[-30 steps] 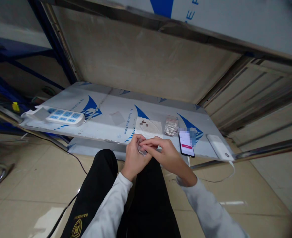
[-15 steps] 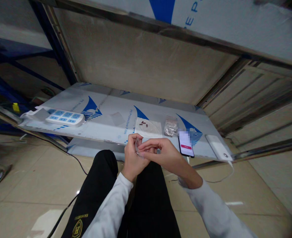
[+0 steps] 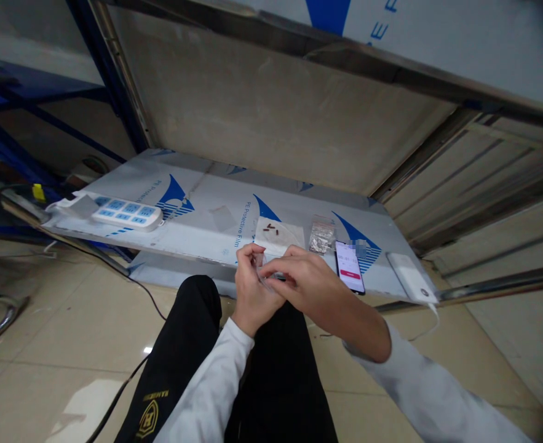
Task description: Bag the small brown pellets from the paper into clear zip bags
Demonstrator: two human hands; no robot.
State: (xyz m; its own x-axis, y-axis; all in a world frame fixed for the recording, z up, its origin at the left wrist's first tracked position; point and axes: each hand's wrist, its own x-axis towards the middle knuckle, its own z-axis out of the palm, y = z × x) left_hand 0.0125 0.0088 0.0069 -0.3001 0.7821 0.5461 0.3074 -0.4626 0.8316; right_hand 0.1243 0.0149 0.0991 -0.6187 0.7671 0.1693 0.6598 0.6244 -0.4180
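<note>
Above my lap, at the shelf's front edge, my left hand (image 3: 254, 299) is closed around a small clear plastic bag (image 3: 260, 263). My right hand (image 3: 309, 278) meets it from the right, its thumb and fingers pinched together at the bag. Whether anything lies inside the bag is hidden by the fingers. Just beyond the hands, several small dark brown pieces (image 3: 271, 228) rest on a white sheet of paper (image 3: 292, 234). To its right is a stack of clear plastic bags (image 3: 321, 235). A single flat clear bag (image 3: 222, 218) lies left of the paper.
A phone (image 3: 349, 268) with a lit screen lies right of the hands. Further right is a white power bank (image 3: 411, 278) with a cable. At the left sits a white power strip (image 3: 127, 213). An upper shelf (image 3: 271, 24) overhangs the film-covered lower shelf (image 3: 197, 241).
My right fingers have curled in closer over the bag, and the right wrist has turned slightly. The view has shifted a little. Things on the shelf lie as before.
</note>
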